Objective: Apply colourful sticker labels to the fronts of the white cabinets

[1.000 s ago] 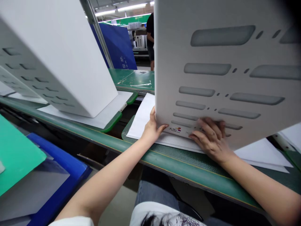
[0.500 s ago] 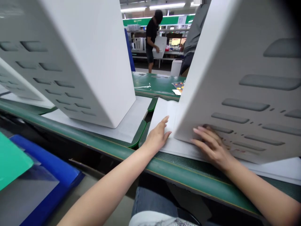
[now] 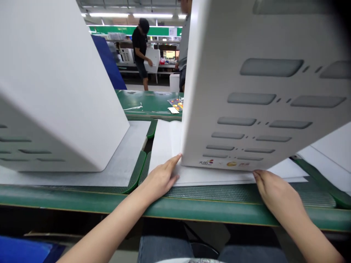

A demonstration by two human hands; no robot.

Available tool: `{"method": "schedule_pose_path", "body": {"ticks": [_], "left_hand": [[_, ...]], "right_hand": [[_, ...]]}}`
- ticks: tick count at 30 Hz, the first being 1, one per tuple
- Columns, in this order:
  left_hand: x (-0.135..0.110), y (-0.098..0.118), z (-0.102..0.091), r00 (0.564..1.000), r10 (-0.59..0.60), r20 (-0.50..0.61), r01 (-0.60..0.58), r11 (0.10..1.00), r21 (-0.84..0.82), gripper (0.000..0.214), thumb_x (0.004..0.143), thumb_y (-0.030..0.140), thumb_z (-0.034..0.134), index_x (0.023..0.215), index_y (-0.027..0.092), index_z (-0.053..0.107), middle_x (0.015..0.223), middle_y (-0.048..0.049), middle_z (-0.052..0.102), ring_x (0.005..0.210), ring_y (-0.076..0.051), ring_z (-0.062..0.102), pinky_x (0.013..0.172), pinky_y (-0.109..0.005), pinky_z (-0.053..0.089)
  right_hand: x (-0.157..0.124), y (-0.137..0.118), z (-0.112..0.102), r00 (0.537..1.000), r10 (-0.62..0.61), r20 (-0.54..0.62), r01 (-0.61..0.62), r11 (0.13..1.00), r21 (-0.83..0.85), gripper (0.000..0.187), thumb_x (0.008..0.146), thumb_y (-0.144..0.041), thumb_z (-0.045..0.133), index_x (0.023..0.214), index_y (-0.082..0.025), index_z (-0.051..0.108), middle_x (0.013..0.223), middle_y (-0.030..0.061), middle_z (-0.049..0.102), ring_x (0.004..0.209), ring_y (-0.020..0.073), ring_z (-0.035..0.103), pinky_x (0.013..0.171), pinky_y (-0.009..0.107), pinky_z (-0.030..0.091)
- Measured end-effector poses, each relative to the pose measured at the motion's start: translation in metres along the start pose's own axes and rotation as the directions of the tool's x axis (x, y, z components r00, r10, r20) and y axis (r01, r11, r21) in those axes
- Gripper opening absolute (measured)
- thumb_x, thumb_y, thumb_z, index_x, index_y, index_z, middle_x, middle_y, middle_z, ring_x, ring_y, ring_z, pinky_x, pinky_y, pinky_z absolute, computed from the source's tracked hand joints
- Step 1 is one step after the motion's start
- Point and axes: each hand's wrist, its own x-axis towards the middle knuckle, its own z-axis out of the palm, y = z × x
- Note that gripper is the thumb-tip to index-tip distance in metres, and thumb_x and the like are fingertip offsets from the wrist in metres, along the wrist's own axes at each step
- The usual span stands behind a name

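A tall white cabinet [image 3: 200, 109] with rows of slots and small printed logos low on its face stands tilted in view on white sheets [image 3: 197, 179]. The sheets lie on a green conveyor pallet [image 3: 219, 193]. At the cabinet's lower left corner is my left hand [image 3: 160, 179], index finger stretched towards the corner and thumb apart, resting on the sheet. Fingers bent together, my right hand [image 3: 279, 193] has its tips at the cabinet's bottom edge, right of the logos. Its other fingers are partly hidden.
Another white cabinet [image 3: 68, 91] stands on its own sheet to the left. A green rail [image 3: 192, 208] runs along the front. Beyond the line is a green table [image 3: 148, 98] with a small colourful packet [image 3: 177, 104]. Two people stand behind; one holds a white panel [image 3: 153, 60].
My right hand has moved from the slotted face to the cabinet's bottom edge, further right. My left hand stays near the lower left corner. The view has turned and the logos now show.
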Motion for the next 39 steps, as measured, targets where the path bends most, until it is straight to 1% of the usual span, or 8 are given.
{"method": "schedule_pose_path", "body": {"ticks": [4, 9, 15, 20, 24, 30, 34, 39], "left_hand": [[0.0, 0.0, 0.0, 1.0, 0.009, 0.001, -0.009, 1.0, -0.006, 0.065, 0.084, 0.018, 0.045, 0.139, 0.019, 0.01, 0.134, -0.0115, 0.039, 0.115, -0.02, 0.048, 0.094, -0.035, 0.044], [0.0, 0.0, 0.001, 1.0, 0.004, 0.005, -0.004, 1.0, -0.016, 0.067, 0.083, 0.017, 0.045, 0.139, 0.019, 0.009, 0.132, -0.0123, 0.042, 0.112, -0.022, 0.05, 0.091, -0.038, 0.045], [0.001, -0.002, 0.001, 0.999, -0.024, 0.038, 0.026, 0.998, -0.063, 0.067, 0.083, 0.016, 0.044, 0.14, 0.021, 0.009, 0.133, -0.0104, 0.041, 0.113, -0.022, 0.049, 0.093, -0.04, 0.043], [-0.001, -0.003, -0.001, 0.999, -0.029, 0.027, 0.031, 0.996, -0.085, 0.065, 0.082, 0.013, 0.043, 0.139, 0.023, 0.012, 0.134, -0.0082, 0.04, 0.115, -0.019, 0.047, 0.096, -0.036, 0.042], [0.001, -0.003, 0.0, 0.998, -0.044, 0.035, 0.047, 0.996, -0.074, 0.069, 0.081, 0.013, 0.044, 0.139, 0.025, 0.011, 0.13, -0.0084, 0.045, 0.106, -0.021, 0.053, 0.089, -0.04, 0.045], [0.004, -0.004, -0.002, 0.998, -0.058, 0.039, 0.061, 0.993, -0.101, 0.064, 0.081, 0.014, 0.043, 0.139, 0.02, 0.015, 0.124, -0.0095, 0.05, 0.105, -0.021, 0.053, 0.09, -0.041, 0.044], [0.003, -0.004, -0.003, 0.996, -0.077, 0.043, 0.082, 0.987, -0.136, 0.062, 0.082, 0.014, 0.042, 0.139, 0.019, 0.018, 0.124, -0.0095, 0.05, 0.107, -0.019, 0.052, 0.091, -0.039, 0.044], [0.003, -0.005, -0.002, 0.995, -0.084, 0.044, 0.09, 0.982, -0.167, 0.062, 0.081, 0.014, 0.043, 0.138, 0.019, 0.02, 0.121, -0.0103, 0.053, 0.107, -0.019, 0.053, 0.091, -0.04, 0.043]], "right_hand": [[0.011, -0.005, 0.001, 0.983, 0.112, 0.148, -0.099, 0.991, -0.087, 0.025, 0.089, -0.024, 0.032, 0.086, -0.012, 0.054, 0.068, 0.0052, 0.056, 0.057, 0.0172, 0.053, 0.051, 0.029, 0.032], [0.033, -0.02, -0.01, 0.9, 0.141, 0.412, -0.102, 0.988, -0.116, 0.023, 0.085, -0.018, 0.039, 0.095, -0.01, 0.057, 0.064, 0.0091, 0.056, 0.056, 0.0236, 0.055, 0.048, 0.03, 0.031], [0.046, -0.062, -0.001, 0.972, -0.026, 0.234, -0.023, 0.978, 0.208, 0.023, 0.08, -0.009, 0.041, 0.093, -0.012, 0.059, 0.083, 0.0058, 0.061, 0.072, 0.0174, 0.059, 0.058, 0.026, 0.043], [0.032, -0.047, 0.005, 0.978, 0.007, 0.207, -0.048, 0.98, 0.194, 0.025, 0.086, -0.02, 0.037, 0.092, -0.014, 0.06, 0.089, 0.006, 0.062, 0.076, 0.0165, 0.059, 0.063, 0.026, 0.045], [0.034, -0.033, -0.003, 0.904, 0.121, 0.41, -0.148, 0.988, 0.035, 0.024, 0.083, -0.017, 0.037, 0.087, -0.013, 0.061, 0.073, 0.0085, 0.06, 0.059, 0.0218, 0.056, 0.051, 0.03, 0.036], [0.061, -0.061, -0.008, 0.785, 0.122, 0.607, -0.332, 0.911, 0.246, 0.029, 0.087, -0.026, 0.034, 0.091, -0.017, 0.061, 0.085, 0.007, 0.062, 0.075, 0.0201, 0.059, 0.066, 0.03, 0.043], [0.058, -0.044, -0.004, 0.722, 0.112, 0.683, -0.41, 0.864, 0.293, 0.029, 0.087, -0.029, 0.037, 0.091, -0.022, 0.064, 0.085, 0.0002, 0.063, 0.075, 0.0128, 0.059, 0.069, 0.023, 0.045], [0.065, -0.042, -0.011, 0.727, 0.168, 0.665, -0.435, 0.863, 0.257, 0.034, 0.083, -0.033, 0.037, 0.085, -0.019, 0.067, 0.085, 0.0081, 0.063, 0.076, 0.0223, 0.058, 0.066, 0.033, 0.042]]}}
